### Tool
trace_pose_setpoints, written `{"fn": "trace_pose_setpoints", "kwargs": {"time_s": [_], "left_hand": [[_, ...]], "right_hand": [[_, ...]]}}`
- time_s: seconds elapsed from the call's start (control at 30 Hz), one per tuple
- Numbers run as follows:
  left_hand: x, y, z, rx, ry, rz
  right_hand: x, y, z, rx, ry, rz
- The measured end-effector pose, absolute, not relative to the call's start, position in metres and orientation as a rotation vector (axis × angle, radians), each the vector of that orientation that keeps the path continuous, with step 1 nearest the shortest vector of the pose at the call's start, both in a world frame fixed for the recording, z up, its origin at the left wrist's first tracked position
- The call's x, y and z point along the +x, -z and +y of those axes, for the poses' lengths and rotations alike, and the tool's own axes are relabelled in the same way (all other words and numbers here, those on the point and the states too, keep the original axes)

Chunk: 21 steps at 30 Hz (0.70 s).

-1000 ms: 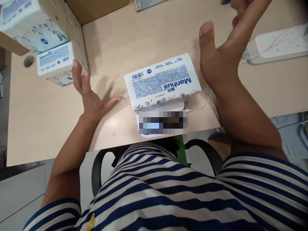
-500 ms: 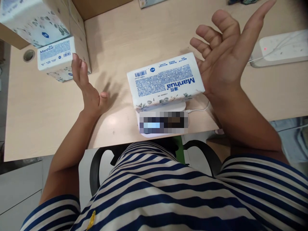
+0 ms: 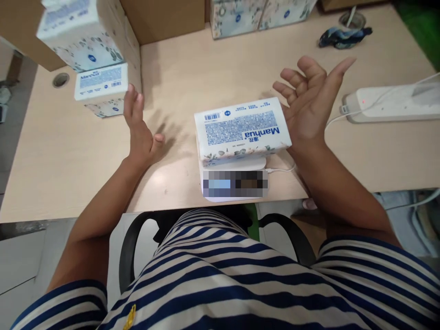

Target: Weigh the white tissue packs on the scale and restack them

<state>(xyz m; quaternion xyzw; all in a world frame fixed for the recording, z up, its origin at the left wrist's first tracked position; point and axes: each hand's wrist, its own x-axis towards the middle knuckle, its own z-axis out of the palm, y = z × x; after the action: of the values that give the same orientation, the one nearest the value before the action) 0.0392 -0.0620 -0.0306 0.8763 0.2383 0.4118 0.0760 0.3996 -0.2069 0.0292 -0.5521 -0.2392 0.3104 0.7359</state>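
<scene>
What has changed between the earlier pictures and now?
The right hand has rolled palm-up beside the Manhua pack; the left hand no longer stretches its thumb toward it. The view has shifted, showing more of the far packs. Unchanged: the pack sits on the white device and both hands are open, gripping nothing.

White pwr strip (image 3: 395, 105) w/ red LED (image 3: 363, 101), R side of desk (image 3: 75, 169), dk blue bundle (image 3: 343, 39) by rear hole (image 3: 359, 20), brown cardbd (image 3: 168, 23) at rear, blk chair arms (image 3: 128, 250) below.
</scene>
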Motion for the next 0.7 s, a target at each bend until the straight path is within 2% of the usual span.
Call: {"fn": "trace_pose_setpoints", "kwargs": {"time_s": [0.3,0.7], "left_hand": [[0.038,0.038,-0.060,2.668,-1.320,0.696],[0.039,0.043,-0.067,2.664,-1.353,0.732]], "right_hand": [[0.397,-0.002,-0.193,-1.138,-0.576,-0.536],[0.394,0.004,-0.191,-1.089,-0.539,-0.525]]}}
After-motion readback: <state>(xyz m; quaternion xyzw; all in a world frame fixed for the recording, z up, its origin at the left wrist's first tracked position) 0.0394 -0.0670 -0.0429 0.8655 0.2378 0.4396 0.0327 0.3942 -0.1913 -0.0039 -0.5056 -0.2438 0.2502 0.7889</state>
